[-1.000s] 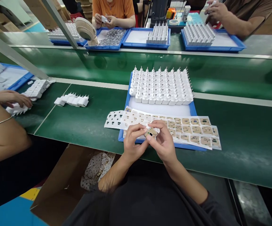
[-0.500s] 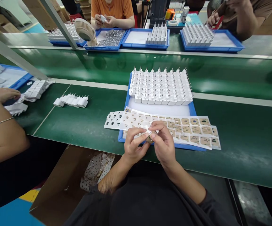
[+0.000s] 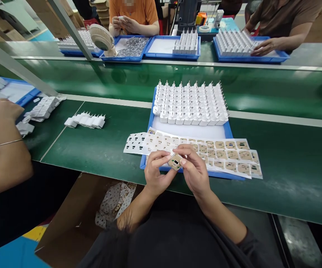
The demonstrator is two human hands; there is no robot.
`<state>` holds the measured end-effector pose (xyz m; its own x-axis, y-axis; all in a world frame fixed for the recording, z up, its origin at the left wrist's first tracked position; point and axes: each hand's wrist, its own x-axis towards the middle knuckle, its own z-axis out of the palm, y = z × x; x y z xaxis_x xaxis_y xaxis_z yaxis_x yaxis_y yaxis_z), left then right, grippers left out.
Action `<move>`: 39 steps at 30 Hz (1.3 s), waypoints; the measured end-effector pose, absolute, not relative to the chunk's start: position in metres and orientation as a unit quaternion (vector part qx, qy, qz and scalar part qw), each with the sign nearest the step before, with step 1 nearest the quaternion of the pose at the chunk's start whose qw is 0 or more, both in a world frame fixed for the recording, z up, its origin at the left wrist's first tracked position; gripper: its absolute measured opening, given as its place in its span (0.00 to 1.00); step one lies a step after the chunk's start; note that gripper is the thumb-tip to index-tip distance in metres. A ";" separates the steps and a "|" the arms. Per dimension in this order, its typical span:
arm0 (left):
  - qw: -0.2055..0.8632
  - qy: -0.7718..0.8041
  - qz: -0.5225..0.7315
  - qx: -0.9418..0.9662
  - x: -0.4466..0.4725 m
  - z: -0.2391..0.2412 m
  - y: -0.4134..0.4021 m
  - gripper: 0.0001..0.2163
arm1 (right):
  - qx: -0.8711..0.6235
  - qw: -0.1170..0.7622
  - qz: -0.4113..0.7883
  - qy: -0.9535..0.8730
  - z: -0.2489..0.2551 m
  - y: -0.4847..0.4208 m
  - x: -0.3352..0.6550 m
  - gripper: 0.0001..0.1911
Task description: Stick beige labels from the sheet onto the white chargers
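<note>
Between my two hands is a white plug adapter point(image 3: 174, 162), its face with a tan sticker and dark port openings turned up toward me. My left hand point(image 3: 158, 169) grips its left side between thumb and fingers. On the other side, the thumb and fingers of my right hand point(image 3: 193, 167) close on its edge. Just beyond my hands, sheets of tan stickers point(image 3: 221, 153) lie across the front of a blue tray point(image 3: 228, 130). Rows of white plug adapters point(image 3: 190, 104) stand pins up in the tray's back part.
More white adapters point(image 3: 85, 120) lie on the green bench to the left. A co-worker's hand point(image 3: 5, 109) is at a pile of adapters. An open cardboard box point(image 3: 66, 223) with crumpled sheets sits below the bench edge. Across the bench are blue trays point(image 3: 172, 56) and a small fan point(image 3: 102, 37).
The adapter in my hands has turned so its stickered face shows more fully. The co-worker at left has moved a hand back, and one across the bench has lowered a hand to a tray.
</note>
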<state>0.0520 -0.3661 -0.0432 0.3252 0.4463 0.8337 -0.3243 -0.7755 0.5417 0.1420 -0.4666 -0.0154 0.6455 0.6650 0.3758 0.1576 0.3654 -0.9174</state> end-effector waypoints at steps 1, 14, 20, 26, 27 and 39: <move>0.366 0.053 0.571 0.733 0.053 -0.045 -0.367 0.20 | -0.548 0.719 0.168 -0.394 -0.016 -0.466 0.142 0.14; 0.326 0.018 0.533 0.780 0.045 -0.035 -0.356 0.19 | -0.636 0.574 -0.030 -0.514 0.012 -0.481 0.162 0.09; 0.288 0.012 0.532 0.796 0.042 -0.030 -0.351 0.19 | -0.621 0.510 -0.171 -0.571 0.013 -0.475 0.167 0.10; 0.304 0.033 0.504 0.808 0.038 -0.031 -0.347 0.16 | -0.632 0.515 -0.186 -0.548 0.001 -0.472 0.164 0.07; 0.299 0.029 0.505 0.809 0.038 -0.031 -0.347 0.16 | -0.632 0.530 -0.170 -0.540 0.001 -0.472 0.163 0.07; 0.169 0.002 0.607 0.776 0.039 -0.032 -0.349 0.18 | -0.532 0.706 0.171 -0.436 -0.003 -0.467 0.143 0.05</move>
